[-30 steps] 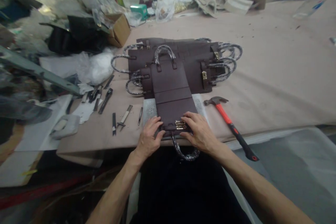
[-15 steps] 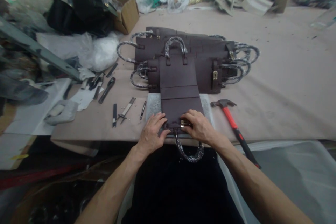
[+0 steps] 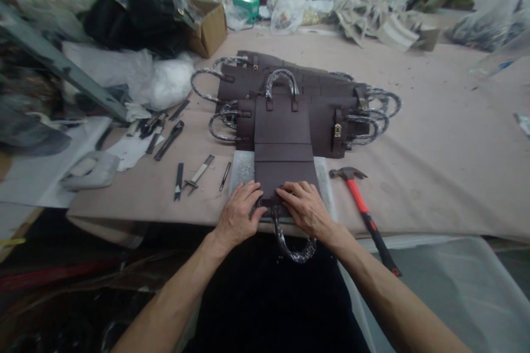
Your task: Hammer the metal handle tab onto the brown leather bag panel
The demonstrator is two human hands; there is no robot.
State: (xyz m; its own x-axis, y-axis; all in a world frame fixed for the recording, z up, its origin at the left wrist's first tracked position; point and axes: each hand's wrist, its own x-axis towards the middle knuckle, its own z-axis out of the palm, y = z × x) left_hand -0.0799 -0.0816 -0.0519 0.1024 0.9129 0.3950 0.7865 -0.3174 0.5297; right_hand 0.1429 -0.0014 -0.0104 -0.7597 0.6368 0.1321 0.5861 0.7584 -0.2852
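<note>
A dark brown leather bag panel lies across a pale slab at the table's front edge. A plastic-wrapped handle hangs from its near end over the edge. My left hand is at the panel's near left corner, thumb and fingers closed round the end of a narrow leather strap. My right hand is closed over the strap's other part, its fingers covering the metal clasp there.
More brown bag panels with wrapped handles lie stacked behind. A claw hammer rests to the right, its grip past the table edge. On the left are a metal punch, several other tools, and a grey block. Plastic bags and a carton stand behind.
My right hand has shifted slightly left along the strap, and its fingers now hide the metal clasp that showed before. My left hand keeps its place. The view has tilted a little.
</note>
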